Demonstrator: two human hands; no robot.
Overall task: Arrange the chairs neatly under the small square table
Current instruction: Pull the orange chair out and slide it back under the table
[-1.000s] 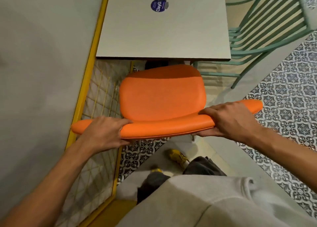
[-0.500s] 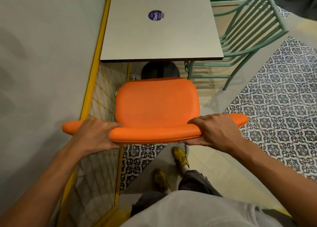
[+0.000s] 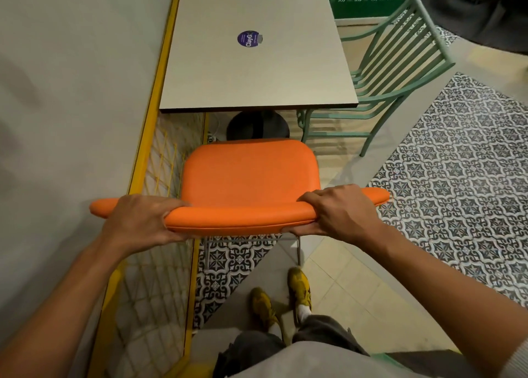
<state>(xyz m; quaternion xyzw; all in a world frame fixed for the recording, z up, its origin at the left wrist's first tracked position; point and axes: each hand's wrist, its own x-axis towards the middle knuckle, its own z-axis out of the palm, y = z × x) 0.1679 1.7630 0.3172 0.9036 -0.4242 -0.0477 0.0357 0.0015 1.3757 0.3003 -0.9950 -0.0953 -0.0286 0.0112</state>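
Note:
An orange padded chair (image 3: pixel 251 175) stands in front of me, its seat fully out from under the small square table (image 3: pixel 254 72). My left hand (image 3: pixel 143 220) grips the left part of its curved backrest and my right hand (image 3: pixel 340 210) grips the right part. A gap shows between the seat's front edge and the table's near edge, where the black table base (image 3: pixel 257 126) is visible. A green metal chair (image 3: pixel 394 72) stands at the table's right side, partly tucked under it.
A grey wall (image 3: pixel 71 92) with a yellow wire frame (image 3: pixel 160 160) runs close along the left of the table and chair. Patterned floor tiles (image 3: pixel 457 183) spread to the right. My yellow shoes (image 3: pixel 297 289) stand just behind the chair.
The orange chair has come back toward me, out from under the table's edge. My view has pulled back too, and both hands have kept their grip on the backrest.

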